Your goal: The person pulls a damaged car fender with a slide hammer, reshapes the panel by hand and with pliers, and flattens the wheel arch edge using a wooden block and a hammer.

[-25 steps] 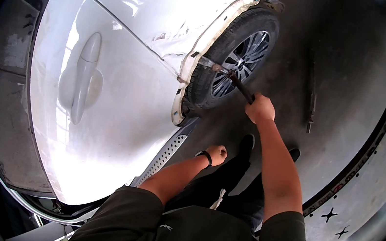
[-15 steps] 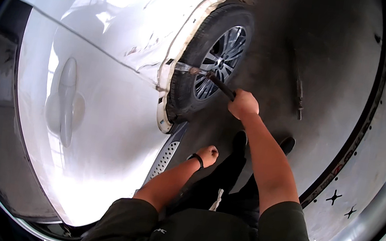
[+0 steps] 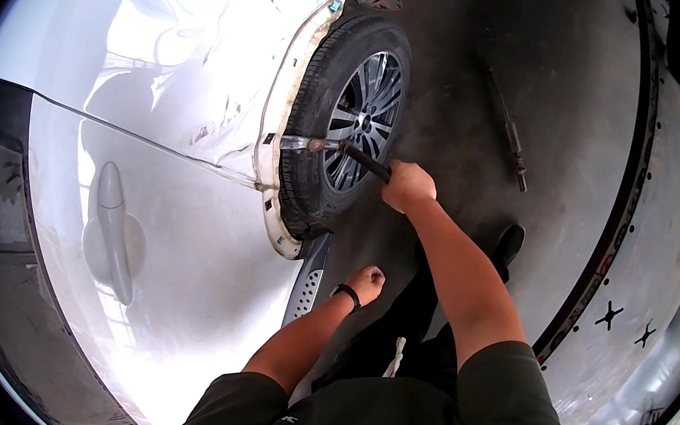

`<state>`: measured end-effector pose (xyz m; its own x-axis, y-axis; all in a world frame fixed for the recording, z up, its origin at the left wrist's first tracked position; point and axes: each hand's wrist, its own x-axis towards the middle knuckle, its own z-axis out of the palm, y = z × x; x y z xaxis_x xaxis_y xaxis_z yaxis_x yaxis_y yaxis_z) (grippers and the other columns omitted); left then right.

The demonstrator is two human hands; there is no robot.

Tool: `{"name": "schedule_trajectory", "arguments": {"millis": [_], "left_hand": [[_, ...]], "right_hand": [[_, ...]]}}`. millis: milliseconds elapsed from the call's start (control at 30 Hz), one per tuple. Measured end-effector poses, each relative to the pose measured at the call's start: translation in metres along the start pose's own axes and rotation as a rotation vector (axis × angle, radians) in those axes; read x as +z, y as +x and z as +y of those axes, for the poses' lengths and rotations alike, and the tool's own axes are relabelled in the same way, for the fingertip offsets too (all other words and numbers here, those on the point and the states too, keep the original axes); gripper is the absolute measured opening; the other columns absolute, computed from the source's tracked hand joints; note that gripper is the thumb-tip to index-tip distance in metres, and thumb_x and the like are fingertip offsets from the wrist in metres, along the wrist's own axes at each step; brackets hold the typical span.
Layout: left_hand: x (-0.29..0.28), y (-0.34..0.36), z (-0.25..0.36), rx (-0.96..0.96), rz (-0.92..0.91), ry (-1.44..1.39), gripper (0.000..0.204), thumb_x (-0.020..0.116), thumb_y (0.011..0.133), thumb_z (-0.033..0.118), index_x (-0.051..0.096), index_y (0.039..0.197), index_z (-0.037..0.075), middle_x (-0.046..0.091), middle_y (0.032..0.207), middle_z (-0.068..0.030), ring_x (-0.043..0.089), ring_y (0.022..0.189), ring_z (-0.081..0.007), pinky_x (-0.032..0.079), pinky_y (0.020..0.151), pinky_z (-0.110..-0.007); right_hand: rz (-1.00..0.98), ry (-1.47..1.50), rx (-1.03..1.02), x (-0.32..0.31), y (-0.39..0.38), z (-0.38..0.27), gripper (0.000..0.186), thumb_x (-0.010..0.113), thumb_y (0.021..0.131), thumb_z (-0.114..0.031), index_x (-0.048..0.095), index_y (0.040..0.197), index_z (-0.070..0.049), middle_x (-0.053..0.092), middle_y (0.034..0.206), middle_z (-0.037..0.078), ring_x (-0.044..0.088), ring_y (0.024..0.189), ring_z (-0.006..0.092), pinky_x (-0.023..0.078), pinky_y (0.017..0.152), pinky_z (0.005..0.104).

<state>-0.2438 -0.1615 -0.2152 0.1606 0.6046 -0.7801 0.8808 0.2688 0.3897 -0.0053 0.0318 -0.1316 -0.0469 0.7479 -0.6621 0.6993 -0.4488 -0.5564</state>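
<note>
My right hand point(image 3: 409, 188) is closed around the dark handle of a hammer point(image 3: 365, 160). Its metal head reaches left across the tyre of a car wheel point(image 3: 363, 120), toward the pale edge of the wheel arch point(image 3: 271, 151). From this view I cannot tell whether the head touches that edge. My left hand point(image 3: 365, 285), with a black band at the wrist, is curled into a fist below the wheel, near the dotted side step point(image 3: 307, 291). Nothing shows in it. Creases and scuffs mark the white car panel point(image 3: 239, 68) above the arch.
A white door with a handle point(image 3: 116, 229) lies to my left. On the dark floor right of the wheel is a long thin metal tool point(image 3: 509, 132). A pale panel point(image 3: 655, 257) with a dark edge strip stands at the far right. My shoe point(image 3: 509, 245) shows below.
The view has shifted, so the wheel and door sit lower and further left, and a round flap outline shows at the top. The hammer remains in my right hand by the arch.
</note>
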Motion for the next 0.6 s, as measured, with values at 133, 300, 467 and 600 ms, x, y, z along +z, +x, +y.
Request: {"name": "schedule_trajectory", "arguments": {"millis": [133, 300, 467, 600], "left_hand": [[0.005, -0.002, -0.008, 0.006, -0.007, -0.029, 0.02, 0.055, 0.09, 0.026, 0.067, 0.094, 0.011, 0.07, 0.093, -0.0135, 0.067, 0.091, -0.0328, 0.053, 0.08, -0.041], [0.002, -0.021, 0.0, 0.084, 0.077, -0.045, 0.019, 0.053, 0.091, 0.021, 0.065, 0.092, 0.006, 0.068, 0.076, -0.0057, 0.066, 0.073, -0.0206, 0.052, 0.072, -0.034], [-0.006, -0.053, -0.016, 0.09, 0.071, -0.079, 0.02, 0.054, 0.09, 0.022, 0.066, 0.094, 0.006, 0.07, 0.079, -0.0081, 0.068, 0.076, -0.0228, 0.053, 0.074, -0.035], [-0.02, -0.07, -0.026, -0.047, 0.038, 0.023, 0.023, 0.056, 0.09, 0.025, 0.066, 0.098, 0.005, 0.071, 0.093, -0.0122, 0.067, 0.09, -0.0289, 0.052, 0.082, -0.04]], "right_hand": [[0.034, 0.016, -0.033, 0.006, -0.001, -0.004, 0.029, 0.058, 0.081, -0.012, 0.068, 0.108, -0.008, 0.069, 0.109, 0.014, 0.067, 0.103, 0.0314, 0.054, 0.087, 0.0397], [0.007, 0.049, -0.023, 0.022, 0.011, 0.01, 0.031, 0.057, 0.083, -0.014, 0.068, 0.11, -0.004, 0.07, 0.102, 0.016, 0.07, 0.092, 0.0313, 0.057, 0.078, 0.0398], [-0.352, 0.407, 0.062, 0.018, -0.025, 0.006, 0.027, 0.064, 0.084, -0.022, 0.062, 0.084, 0.005, 0.058, 0.063, 0.012, 0.058, 0.049, 0.0224, 0.044, 0.041, 0.0354], [-0.343, 0.667, 0.108, 0.039, -0.065, 0.003, 0.024, 0.066, 0.083, -0.017, 0.053, 0.073, 0.0, 0.052, 0.059, 0.008, 0.049, 0.045, 0.0176, 0.034, 0.037, 0.0334]]}}
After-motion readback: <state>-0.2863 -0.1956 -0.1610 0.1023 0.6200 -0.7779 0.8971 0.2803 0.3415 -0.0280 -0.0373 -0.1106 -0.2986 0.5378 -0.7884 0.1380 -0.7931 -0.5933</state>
